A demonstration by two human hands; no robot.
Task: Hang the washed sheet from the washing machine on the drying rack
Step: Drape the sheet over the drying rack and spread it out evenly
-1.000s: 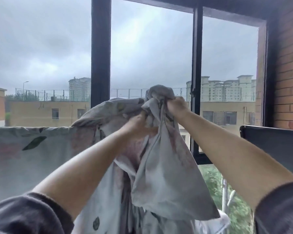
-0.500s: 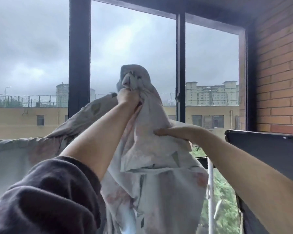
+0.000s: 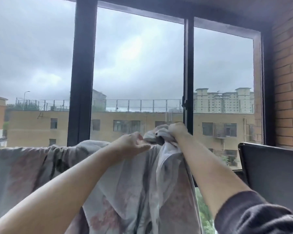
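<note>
Sheet (image 3: 128, 191) lowered; left hand (image 3: 134, 144) released, right hand (image 3: 177, 130) grips.

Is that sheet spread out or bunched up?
Both: the sheet hangs spread on the left, but the right hand grips a bunched wad.

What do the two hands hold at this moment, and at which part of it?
The right hand grips the sheet at its bunched upper end. The left hand is open beside that bunch and grips nothing.
</note>
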